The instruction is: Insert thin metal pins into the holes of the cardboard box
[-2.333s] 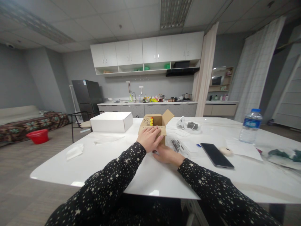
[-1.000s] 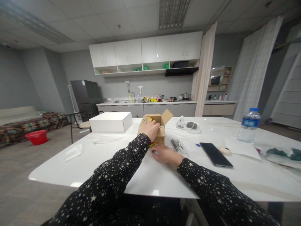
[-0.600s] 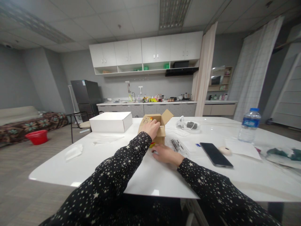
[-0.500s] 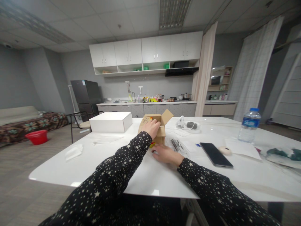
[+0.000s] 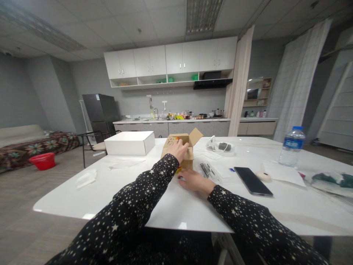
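Observation:
A small open cardboard box [image 5: 189, 162] stands on the white table [image 5: 176, 209], with one flap [image 5: 196, 135] raised at the right. My left hand [image 5: 178, 148] lies over the box's near top rim, its fingers curled around that edge into the opening. Colourful printed items [image 5: 173, 140] show inside the box. Just in front of the box's base, my right hand [image 5: 193, 181] rests palm down on the table, fingers spread. A yellow and red piece [image 5: 178, 169] peeks out at the foot of the box, between my two hands.
A closed white box [image 5: 129, 142] sits to the left of the cardboard one. To the right lie a clear bag of pens [image 5: 209, 170], a black phone [image 5: 253, 181], a sheet of paper [image 5: 284, 173] and a water bottle [image 5: 291, 151]. A chair [image 5: 93, 144] stands behind the table's left end.
My left hand has gone from the box's front face up to its top rim, and the yellow and red piece now shows below. Over the last second both hands have barely moved.

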The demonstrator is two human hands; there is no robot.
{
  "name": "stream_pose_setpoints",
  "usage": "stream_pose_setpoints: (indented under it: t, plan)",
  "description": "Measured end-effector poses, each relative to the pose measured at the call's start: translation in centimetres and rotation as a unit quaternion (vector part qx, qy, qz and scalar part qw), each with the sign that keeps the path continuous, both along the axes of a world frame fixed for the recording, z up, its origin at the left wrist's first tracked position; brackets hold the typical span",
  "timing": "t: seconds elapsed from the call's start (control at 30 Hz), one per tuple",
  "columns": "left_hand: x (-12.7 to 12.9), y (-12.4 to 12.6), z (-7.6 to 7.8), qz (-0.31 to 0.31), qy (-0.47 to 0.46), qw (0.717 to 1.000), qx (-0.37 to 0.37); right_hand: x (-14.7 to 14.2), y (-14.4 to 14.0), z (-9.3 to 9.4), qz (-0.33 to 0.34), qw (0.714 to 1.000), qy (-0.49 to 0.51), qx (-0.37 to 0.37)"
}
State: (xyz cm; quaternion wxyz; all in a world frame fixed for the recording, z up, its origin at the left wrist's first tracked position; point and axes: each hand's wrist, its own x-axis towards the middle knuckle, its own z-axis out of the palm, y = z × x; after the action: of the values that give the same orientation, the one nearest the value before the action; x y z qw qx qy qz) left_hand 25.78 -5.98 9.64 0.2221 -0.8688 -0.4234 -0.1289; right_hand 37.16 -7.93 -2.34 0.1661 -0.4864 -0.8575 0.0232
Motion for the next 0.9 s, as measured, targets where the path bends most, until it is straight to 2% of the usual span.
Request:
stream_pose_setpoints:
  t: [0.9]
  plan:
    - [-0.5,1.7,-0.6,-0.027,-0.048,0.998,0.013,0.0,-0.3,0.2,-0.003,1.000,0.005,-0.004]
